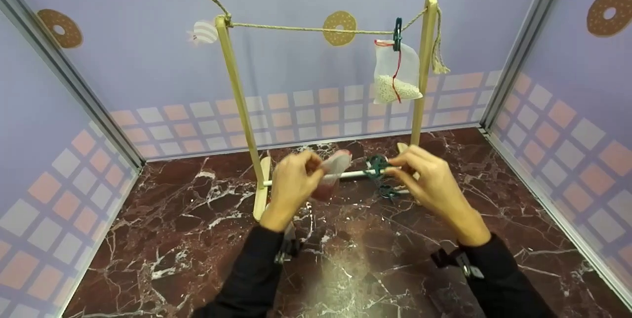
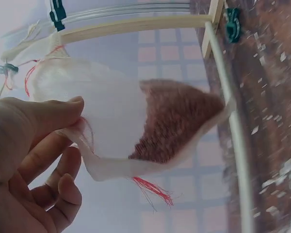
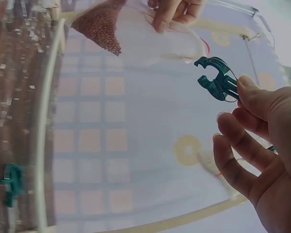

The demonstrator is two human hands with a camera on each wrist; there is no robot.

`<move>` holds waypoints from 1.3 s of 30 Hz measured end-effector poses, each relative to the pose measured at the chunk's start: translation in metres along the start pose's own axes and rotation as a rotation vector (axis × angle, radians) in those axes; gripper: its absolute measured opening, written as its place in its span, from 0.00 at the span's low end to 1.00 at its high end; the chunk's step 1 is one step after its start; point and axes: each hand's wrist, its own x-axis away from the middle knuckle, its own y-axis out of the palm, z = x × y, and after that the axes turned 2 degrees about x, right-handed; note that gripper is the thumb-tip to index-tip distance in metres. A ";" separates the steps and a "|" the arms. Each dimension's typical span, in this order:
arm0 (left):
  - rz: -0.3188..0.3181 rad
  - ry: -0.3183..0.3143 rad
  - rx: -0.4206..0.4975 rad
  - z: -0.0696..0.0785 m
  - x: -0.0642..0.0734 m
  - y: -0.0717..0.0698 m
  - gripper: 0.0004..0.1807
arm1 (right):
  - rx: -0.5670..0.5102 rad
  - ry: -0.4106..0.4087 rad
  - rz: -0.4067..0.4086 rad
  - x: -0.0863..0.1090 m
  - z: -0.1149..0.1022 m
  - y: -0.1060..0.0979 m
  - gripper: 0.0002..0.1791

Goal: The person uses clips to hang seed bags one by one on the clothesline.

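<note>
My left hand (image 1: 292,178) pinches a translucent white mesh bag (image 2: 111,111) by its top edge. Reddish-brown grains (image 2: 169,121) fill the bag's bottom, and a red string dangles from it. Between thumb and fingers, my right hand (image 1: 432,177) pinches a dark green clothespin (image 3: 216,80); its jaws face the bag but stand apart from it. Above and to the right, a second mesh bag (image 1: 387,63) with whitish grains hangs from the rope (image 1: 291,27), gripped by another green clothespin (image 1: 398,34).
Two wooden posts (image 1: 237,88) hold the rope, and a white rod (image 1: 353,175) joins them low down. Another green clothespin (image 1: 387,191) is low behind my right hand. The dark marbled tabletop (image 1: 182,239) is bounded by patterned walls (image 1: 291,71).
</note>
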 end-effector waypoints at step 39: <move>0.145 0.122 -0.207 0.037 -0.128 -0.059 0.08 | 0.283 -0.010 0.214 -0.167 0.010 -0.041 0.15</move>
